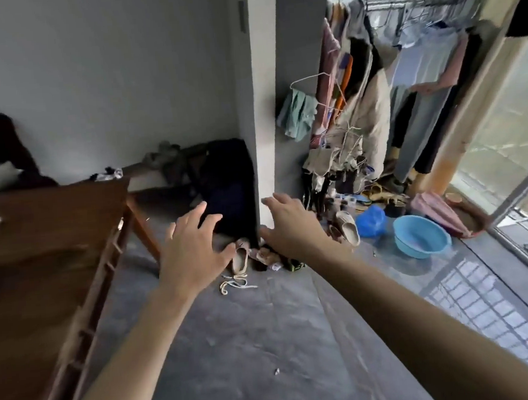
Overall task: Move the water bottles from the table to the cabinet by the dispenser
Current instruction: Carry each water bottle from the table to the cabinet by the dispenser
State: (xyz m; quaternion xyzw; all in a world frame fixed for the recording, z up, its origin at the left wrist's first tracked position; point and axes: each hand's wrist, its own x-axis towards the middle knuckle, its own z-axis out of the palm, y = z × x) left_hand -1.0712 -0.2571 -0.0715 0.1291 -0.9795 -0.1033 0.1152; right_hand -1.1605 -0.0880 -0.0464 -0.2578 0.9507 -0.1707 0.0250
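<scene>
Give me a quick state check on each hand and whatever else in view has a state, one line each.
left hand: open, fingers spread, holds nothing
right hand: open, fingers spread, holds nothing
wooden table: no water bottle visible on the part in view
blue basin: upright on the floor, looks empty
blue plastic bag: crumpled on the floor beside the basin
clothes rack: hung with clothes

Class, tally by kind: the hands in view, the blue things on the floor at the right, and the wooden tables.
Hands: 2, left hand and right hand, both empty
Blue things: 2, blue basin and blue bag
Wooden tables: 1, wooden table
Total: 5
</scene>
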